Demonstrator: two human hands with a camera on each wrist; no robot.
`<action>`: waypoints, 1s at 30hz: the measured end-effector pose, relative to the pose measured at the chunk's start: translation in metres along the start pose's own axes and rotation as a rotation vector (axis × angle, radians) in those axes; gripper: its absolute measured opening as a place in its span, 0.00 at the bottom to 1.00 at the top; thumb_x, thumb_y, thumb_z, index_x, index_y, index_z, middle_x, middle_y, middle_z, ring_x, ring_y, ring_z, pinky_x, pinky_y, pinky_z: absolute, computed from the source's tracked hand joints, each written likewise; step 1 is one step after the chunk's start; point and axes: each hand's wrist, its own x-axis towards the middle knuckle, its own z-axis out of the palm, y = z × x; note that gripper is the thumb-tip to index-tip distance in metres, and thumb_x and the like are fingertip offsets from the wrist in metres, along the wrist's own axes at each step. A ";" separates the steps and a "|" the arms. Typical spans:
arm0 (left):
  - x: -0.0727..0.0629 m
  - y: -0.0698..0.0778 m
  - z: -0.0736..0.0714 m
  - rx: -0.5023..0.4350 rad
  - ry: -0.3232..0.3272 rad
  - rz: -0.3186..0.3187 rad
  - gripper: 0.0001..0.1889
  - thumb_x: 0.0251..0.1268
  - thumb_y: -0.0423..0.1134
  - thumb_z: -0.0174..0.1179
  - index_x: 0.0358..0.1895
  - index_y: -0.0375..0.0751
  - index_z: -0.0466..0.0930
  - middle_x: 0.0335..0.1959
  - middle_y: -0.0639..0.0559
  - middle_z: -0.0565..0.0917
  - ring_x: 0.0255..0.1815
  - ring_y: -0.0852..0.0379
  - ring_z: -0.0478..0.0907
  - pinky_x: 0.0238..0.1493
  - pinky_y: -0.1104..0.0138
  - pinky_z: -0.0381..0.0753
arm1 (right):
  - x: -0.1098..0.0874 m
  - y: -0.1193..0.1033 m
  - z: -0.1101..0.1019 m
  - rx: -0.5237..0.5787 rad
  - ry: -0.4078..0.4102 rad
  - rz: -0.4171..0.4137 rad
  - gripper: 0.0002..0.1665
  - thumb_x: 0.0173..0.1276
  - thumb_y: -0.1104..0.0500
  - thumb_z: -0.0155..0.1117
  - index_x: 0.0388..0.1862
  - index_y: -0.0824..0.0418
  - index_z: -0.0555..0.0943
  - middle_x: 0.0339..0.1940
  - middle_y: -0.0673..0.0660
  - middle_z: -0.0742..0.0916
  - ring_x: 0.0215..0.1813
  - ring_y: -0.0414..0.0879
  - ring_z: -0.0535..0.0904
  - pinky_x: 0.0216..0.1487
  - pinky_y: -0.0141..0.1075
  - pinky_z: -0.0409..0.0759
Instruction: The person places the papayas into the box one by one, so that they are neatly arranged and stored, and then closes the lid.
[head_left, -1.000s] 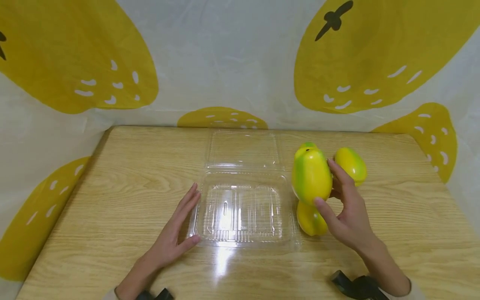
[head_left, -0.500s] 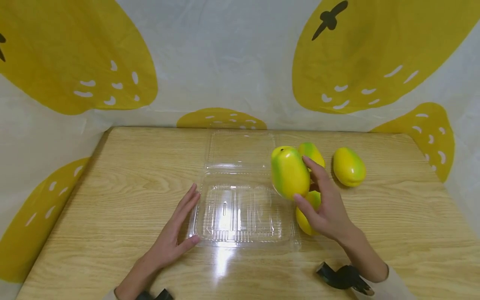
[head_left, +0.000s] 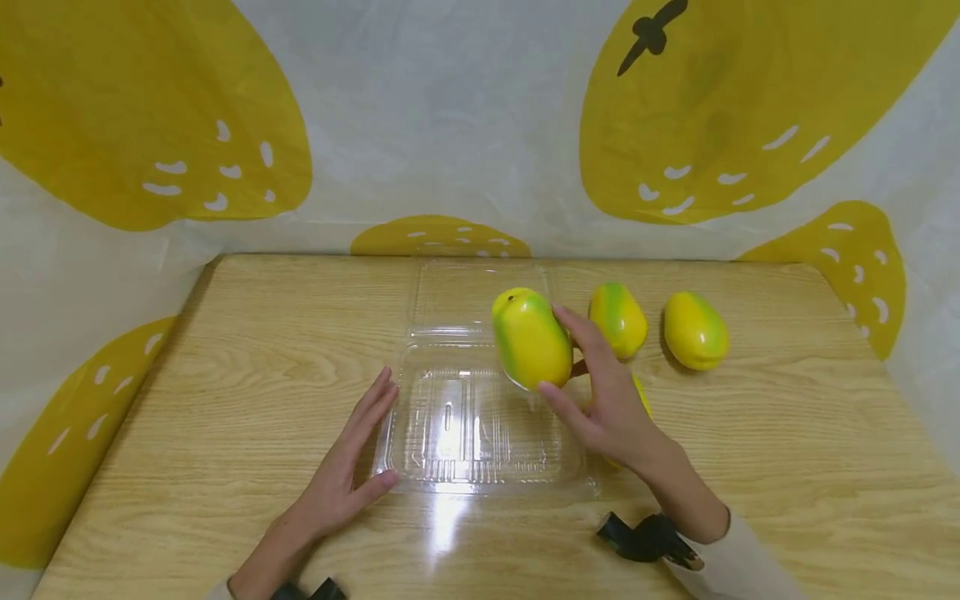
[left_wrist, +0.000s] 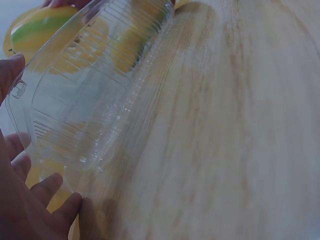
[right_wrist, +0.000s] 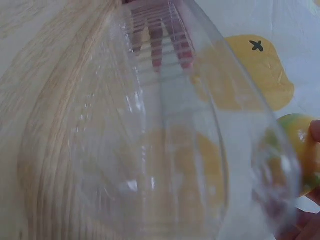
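Note:
My right hand (head_left: 607,400) grips a yellow mango (head_left: 534,340) with green streaks, thumb on the near side and fingers on the far side. It holds the fruit above the right part of a clear plastic clamshell box (head_left: 487,482), whose lid (head_left: 480,296) lies folded back. At the box's left edge rests my left hand (head_left: 341,475), fingers fairly straight and spread along the rim. The left wrist view shows the held mango (left_wrist: 42,30) beyond the box wall. In the right wrist view, the mango (right_wrist: 302,142) is at the right edge, partly behind clear plastic.
Two more mangoes lie right of the box, one mango (head_left: 618,321) nearer it and another mango (head_left: 696,331) farther right. A third mango (head_left: 642,396) is mostly hidden behind my right hand. A cloth with yellow fruit prints (head_left: 450,125) hangs behind the wooden table (head_left: 262,350).
My right hand has carried the mango leftward from beside the other mangoes to over the box. The left hand stays at the box's edge.

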 end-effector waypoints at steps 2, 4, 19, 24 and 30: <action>0.000 -0.001 0.000 0.002 0.001 0.004 0.42 0.65 0.55 0.56 0.72 0.29 0.53 0.75 0.34 0.46 0.75 0.38 0.44 0.73 0.60 0.42 | 0.002 -0.001 0.004 0.008 -0.013 0.001 0.44 0.71 0.38 0.50 0.71 0.70 0.57 0.67 0.64 0.70 0.52 0.52 0.74 0.36 0.35 0.81; -0.001 -0.001 0.001 0.002 0.003 0.008 0.42 0.64 0.54 0.57 0.72 0.29 0.53 0.75 0.34 0.46 0.75 0.38 0.44 0.73 0.61 0.42 | 0.003 -0.001 0.009 0.021 -0.027 0.003 0.44 0.71 0.38 0.50 0.71 0.69 0.56 0.67 0.64 0.69 0.51 0.52 0.74 0.35 0.36 0.81; -0.001 -0.001 0.001 0.009 -0.002 0.006 0.42 0.64 0.54 0.57 0.72 0.30 0.53 0.75 0.34 0.47 0.75 0.38 0.44 0.73 0.62 0.42 | 0.006 -0.006 0.043 0.030 -0.213 0.017 0.45 0.69 0.50 0.61 0.76 0.61 0.51 0.73 0.60 0.64 0.58 0.49 0.73 0.43 0.31 0.81; -0.001 -0.001 0.000 0.005 0.001 0.010 0.42 0.64 0.55 0.56 0.72 0.29 0.53 0.75 0.33 0.47 0.75 0.38 0.44 0.73 0.62 0.42 | 0.008 -0.008 0.051 -0.052 -0.273 0.026 0.47 0.68 0.52 0.61 0.77 0.60 0.48 0.75 0.58 0.61 0.67 0.51 0.68 0.61 0.41 0.73; -0.001 -0.001 0.000 -0.003 0.003 0.004 0.42 0.63 0.53 0.58 0.72 0.29 0.53 0.75 0.34 0.47 0.75 0.39 0.44 0.73 0.64 0.42 | 0.008 -0.005 0.061 -0.104 -0.326 0.067 0.47 0.68 0.49 0.61 0.77 0.56 0.47 0.75 0.54 0.61 0.71 0.50 0.63 0.67 0.45 0.65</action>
